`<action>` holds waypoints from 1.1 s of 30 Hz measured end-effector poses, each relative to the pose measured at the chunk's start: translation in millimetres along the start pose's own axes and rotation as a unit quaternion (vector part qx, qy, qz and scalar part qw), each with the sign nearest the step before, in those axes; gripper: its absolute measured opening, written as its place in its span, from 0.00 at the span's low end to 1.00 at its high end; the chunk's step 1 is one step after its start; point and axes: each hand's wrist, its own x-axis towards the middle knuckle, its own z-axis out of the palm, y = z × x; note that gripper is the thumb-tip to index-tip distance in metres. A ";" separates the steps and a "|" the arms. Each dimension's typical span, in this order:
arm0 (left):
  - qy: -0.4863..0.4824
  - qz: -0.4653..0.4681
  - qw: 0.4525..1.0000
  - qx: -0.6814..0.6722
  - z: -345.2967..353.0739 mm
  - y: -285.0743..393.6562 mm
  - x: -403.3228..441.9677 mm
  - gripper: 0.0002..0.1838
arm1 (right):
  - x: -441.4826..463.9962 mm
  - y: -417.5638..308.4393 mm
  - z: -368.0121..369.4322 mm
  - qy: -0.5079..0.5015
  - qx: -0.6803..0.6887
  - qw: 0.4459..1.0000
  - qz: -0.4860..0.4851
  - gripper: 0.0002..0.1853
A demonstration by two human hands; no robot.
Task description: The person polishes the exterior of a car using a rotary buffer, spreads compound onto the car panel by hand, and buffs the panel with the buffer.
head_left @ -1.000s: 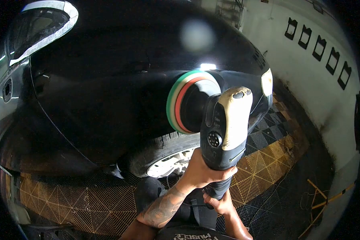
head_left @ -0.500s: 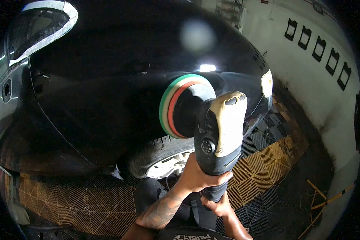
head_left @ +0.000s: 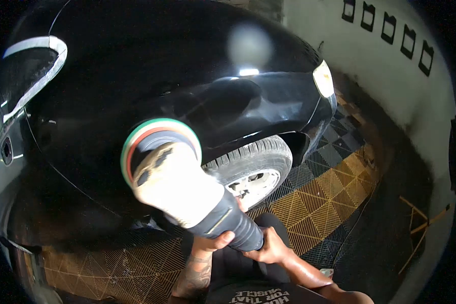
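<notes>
In the head view, a polisher [head_left: 187, 190] is held slantwise in front of the side of a black car [head_left: 207, 109], above and to the left of the front wheel [head_left: 253, 182]. Its round pad [head_left: 157, 126], edged in green and red, is turned toward the panel; its working face is hidden, so it cannot be told how firmly the paint is met.

The machine is grasped by both hands. The left hand [head_left: 213, 243] is wrapped around the body from below, with the thumb seen on the near side and the fingertips glimpsed beyond. The right hand [head_left: 272, 247] is closed around the rear end of the handle.

The polisher is judged to be fairly heavy and rigid, with the weight carried toward the pad end, so a two-handed hold seems well suited. The dark ribbed grip is likely to be less slippery than the pale, worn cover at the head. The pad is probably soft and springy and is best left ungripped. The glossy paint looks easily marked, so a level pad is called for.
</notes>
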 end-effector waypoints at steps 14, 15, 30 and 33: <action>-0.017 0.029 0.998 -0.048 31.6 28.1 24.7 0.43 | -7.6 -36.4 -27.4 0.032 -0.054 0.997 -0.043 0.24; -0.026 0.025 0.998 -0.044 35.7 27.7 29.6 0.43 | -12.1 -38.8 -24.1 0.066 -0.040 0.996 -0.044 0.23; -0.017 -0.052 0.996 0.077 80.1 -35.8 91.7 0.42 | -9.3 40.8 -77.0 0.035 0.149 0.988 -0.004 0.23; -0.074 -0.011 0.995 0.066 88.4 -64.6 113.2 0.36 | -3.7 62.8 -109.1 0.029 0.134 0.990 0.001 0.23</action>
